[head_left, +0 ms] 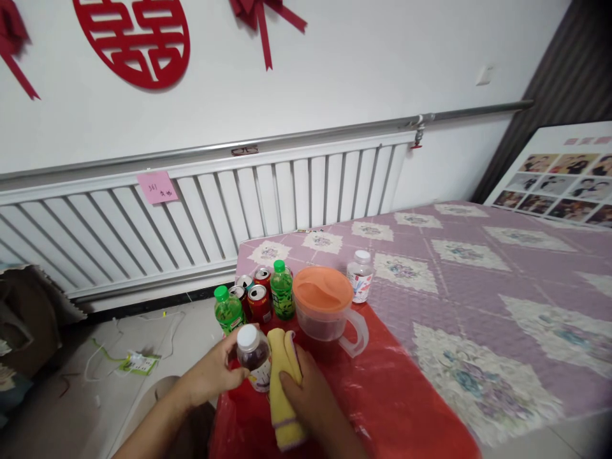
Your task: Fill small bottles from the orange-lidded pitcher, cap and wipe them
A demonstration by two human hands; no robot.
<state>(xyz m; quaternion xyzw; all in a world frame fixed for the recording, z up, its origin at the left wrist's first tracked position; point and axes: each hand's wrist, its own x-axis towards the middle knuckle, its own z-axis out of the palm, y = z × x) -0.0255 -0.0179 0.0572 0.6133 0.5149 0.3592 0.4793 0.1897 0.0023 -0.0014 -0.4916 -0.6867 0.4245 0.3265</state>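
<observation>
My left hand (216, 370) is wrapped round a clear bottle (259, 365) with a white cap and dark contents, low over the red table cover (382, 389). Folded in my right hand (302, 390) is a yellow cloth (282, 408), its upper part against the bottle's right side. Just behind stand a green-capped bottle (228, 311), several drink cans (259, 303) and a second green bottle (282, 293). To their right is a clear pitcher (319, 320) with an orange lid, and beyond it another white-capped bottle (361, 280).
A bed or table with a purple floral cover (459, 299) lies to the right. The white radiator (268, 201) runs along the wall, with a pink note (157, 187) on it. Cords and a green-and-white packet (139, 363) lie on the floor at left. A photo board (559, 172) leans at right.
</observation>
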